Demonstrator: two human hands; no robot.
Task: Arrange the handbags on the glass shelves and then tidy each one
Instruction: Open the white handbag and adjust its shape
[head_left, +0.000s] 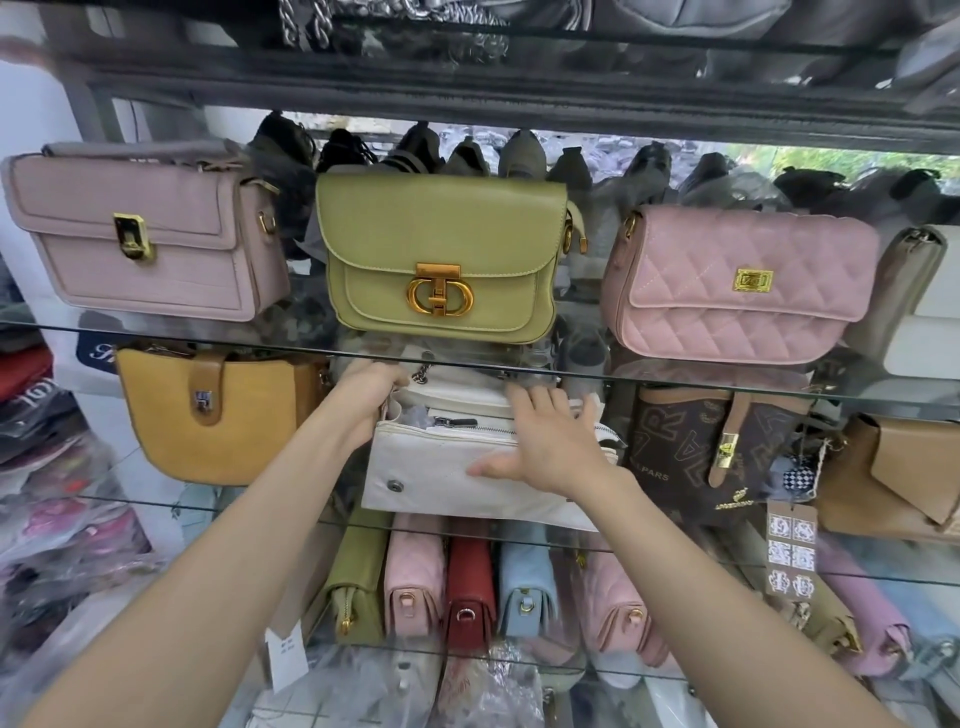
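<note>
Now both hands are on the white handbag (467, 467), mid-frame on the middle glass shelf (675, 382).

Creamy, scuffed, zip on top, one snap stud low left. Left hand (366, 387) fingers curl over its back corner; right hand (540, 441) fingers spread flat across its top.

3 handbags (442, 258) on glass shelf (291, 331)

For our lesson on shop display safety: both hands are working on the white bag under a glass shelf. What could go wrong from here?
1. The left hand sits right beneath the glass shelf edge; lifting could knock it and shake the green bag above.
2. The white bag is unzipped, so tilting it may spill its contents.
3. Its chain could snag.
</note>
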